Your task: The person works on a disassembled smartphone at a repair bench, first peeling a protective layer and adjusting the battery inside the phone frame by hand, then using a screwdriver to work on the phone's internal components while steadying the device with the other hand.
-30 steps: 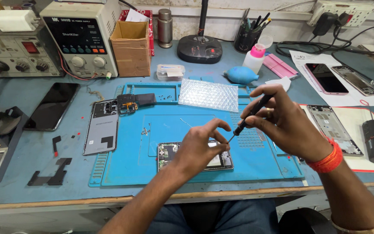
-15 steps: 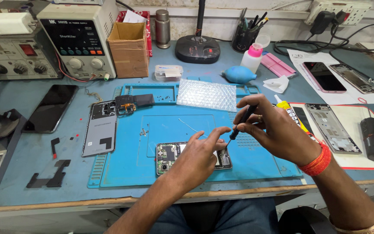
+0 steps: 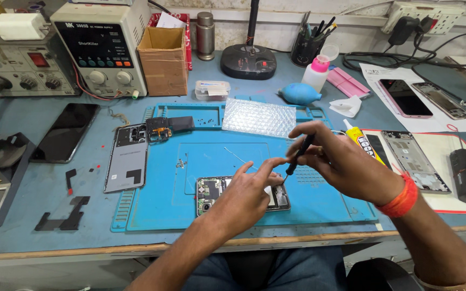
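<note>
Right hand (image 3: 346, 161) gripped a slim black screwdriver (image 3: 296, 159), its shaft slanting down and left to the opened phone (image 3: 242, 195) just below its fingers. Left hand (image 3: 249, 194), fingers spread and holding nothing, pressed on that phone, which lay lengthwise across the blue mat (image 3: 190, 161) on the counter (image 3: 39, 237).

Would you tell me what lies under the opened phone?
The phone lies on the blue mat, which rests on the bench. The left hand covers its middle, so that part is hidden.
</note>
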Motion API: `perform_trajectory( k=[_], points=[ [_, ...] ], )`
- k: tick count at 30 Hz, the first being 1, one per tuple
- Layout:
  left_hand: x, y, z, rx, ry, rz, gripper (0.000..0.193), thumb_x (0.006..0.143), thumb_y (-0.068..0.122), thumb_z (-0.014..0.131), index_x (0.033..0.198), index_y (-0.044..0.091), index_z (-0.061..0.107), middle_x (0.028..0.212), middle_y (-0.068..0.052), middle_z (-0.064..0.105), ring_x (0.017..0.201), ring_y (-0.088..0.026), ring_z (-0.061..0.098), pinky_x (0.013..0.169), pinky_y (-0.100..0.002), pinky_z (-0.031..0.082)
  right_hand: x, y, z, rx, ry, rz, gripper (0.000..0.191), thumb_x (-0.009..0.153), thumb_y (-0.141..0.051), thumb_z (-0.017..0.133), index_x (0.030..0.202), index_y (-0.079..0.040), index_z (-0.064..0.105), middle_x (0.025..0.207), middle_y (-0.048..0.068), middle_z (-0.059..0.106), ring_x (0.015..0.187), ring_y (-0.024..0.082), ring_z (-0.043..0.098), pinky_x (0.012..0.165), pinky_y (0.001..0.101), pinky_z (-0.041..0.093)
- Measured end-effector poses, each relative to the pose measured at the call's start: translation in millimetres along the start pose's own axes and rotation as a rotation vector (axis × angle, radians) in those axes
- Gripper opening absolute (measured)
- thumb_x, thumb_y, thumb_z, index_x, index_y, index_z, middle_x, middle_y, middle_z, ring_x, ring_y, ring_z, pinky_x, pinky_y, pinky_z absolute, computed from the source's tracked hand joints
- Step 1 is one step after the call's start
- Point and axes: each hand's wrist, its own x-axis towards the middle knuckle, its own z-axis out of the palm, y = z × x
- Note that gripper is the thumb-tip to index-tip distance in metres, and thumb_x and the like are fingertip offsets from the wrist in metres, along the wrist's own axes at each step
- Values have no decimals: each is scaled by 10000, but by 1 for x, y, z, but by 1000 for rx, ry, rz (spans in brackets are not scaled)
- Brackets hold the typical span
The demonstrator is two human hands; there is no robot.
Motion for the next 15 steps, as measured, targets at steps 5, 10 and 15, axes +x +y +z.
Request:
perform_trajectory(
  k=[5, 10, 15],
  points=[
    [-5, -3, -19, 34, 75, 19, 544, 792, -77, 556, 1306, 100, 585, 1187, -106, 774, 1144, -256, 722, 1225, -569, 237, 7, -4, 5, -343, 115, 237, 459, 909, -133, 718, 1284, -86, 457, 1049, 131, 759, 981, 208, 792, 788, 325, 615],
    [-14, -19, -37, 169, 115, -30, 334, 866, 15, 633, 1181, 104, 700, 1099, -97, 774, 980, -256, 745, 1189, -553, 271, 7, -3, 7, -18, 71, -172, 319, 959, -57, 615, 1222, -27, 435, 1173, 203, 698, 1067, 265, 739, 834, 350, 624],
    [-12, -43, -63, 361, 279, -38, 193, 848, 95, 697, 1020, 97, 784, 978, -102, 773, 968, -280, 695, 997, -468, 432, 10, -4, 5, -422, 64, 604, 410, 976, -187, 734, 1272, -85, 470, 1058, 148, 803, 991, 200, 827, 865, 328, 634]
  ],
)
